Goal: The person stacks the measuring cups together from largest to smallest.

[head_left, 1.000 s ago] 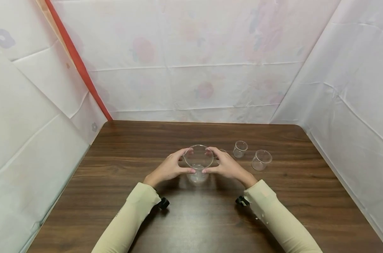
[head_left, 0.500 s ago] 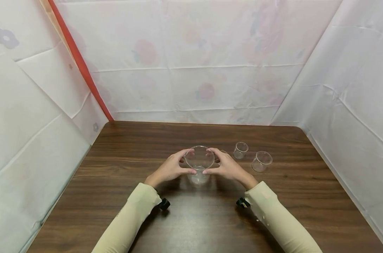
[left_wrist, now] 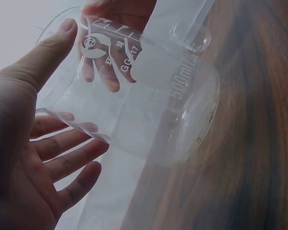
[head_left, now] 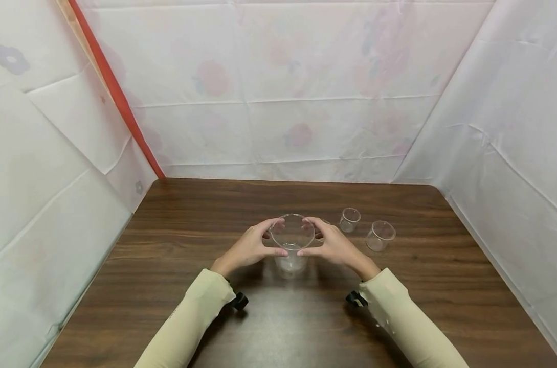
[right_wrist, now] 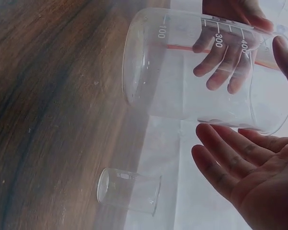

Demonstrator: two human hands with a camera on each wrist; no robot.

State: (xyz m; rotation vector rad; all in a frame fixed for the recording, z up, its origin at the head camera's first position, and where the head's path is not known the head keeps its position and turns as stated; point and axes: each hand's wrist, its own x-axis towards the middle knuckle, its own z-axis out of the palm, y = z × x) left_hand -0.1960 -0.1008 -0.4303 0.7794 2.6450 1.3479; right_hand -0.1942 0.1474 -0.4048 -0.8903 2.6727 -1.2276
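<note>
A large clear glass beaker (head_left: pixel 292 263) with white printed markings stands upright between my two hands. Near its rim, my left hand (head_left: pixel 249 245) grips the left side, thumb in front and fingers behind. My right hand (head_left: pixel 335 246) holds the opposite side the same way. In the left wrist view the beaker (left_wrist: pixel 149 105) shows white lettering and a graduated scale; the right wrist view shows the scale on the beaker (right_wrist: pixel 182 91) too. Whether its base touches the table cannot be told.
On the wooden table (head_left: pixel 168 240), a small beaker (head_left: pixel 350 220) and a medium beaker (head_left: pixel 380 236) stand right of the hands. Another glass rim (head_left: pixel 323 223) shows partly behind my right hand. Pale sheets (head_left: pixel 278 92) hang round the back and sides.
The large beaker and both hands have shifted very slightly to the right and towards me. The grip looks the same, and the smaller beakers stay in place.
</note>
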